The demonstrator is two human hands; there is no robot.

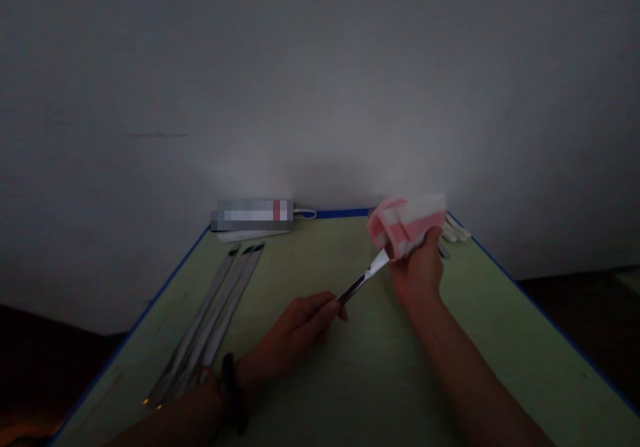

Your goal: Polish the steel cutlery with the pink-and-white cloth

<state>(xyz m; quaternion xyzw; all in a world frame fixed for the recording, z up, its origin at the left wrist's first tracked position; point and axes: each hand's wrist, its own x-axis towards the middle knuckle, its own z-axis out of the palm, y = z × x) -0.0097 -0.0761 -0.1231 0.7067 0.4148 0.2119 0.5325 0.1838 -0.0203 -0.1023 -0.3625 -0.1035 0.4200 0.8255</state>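
Note:
My left hand (313, 317) is closed around the handle end of a shiny metal table knife (357, 286), which slants up to the right above the table. Its far end goes into a pink and white striped cloth (410, 219). That cloth is bunched in my right hand (423, 267), whose fingers are closed on it and partly hidden by it. Left of my hands, three similar table knives (223, 310) lie side by side on the tabletop, their near ends partly behind my left forearm.
The pale green table (370, 380) has a blue edge and stands against a grey wall (320, 87). At the back left sits a blurred-out box (255, 215) with a white cable (306, 213). White gloves (456, 229) lie at the back right, beside a small metal end (444, 251).

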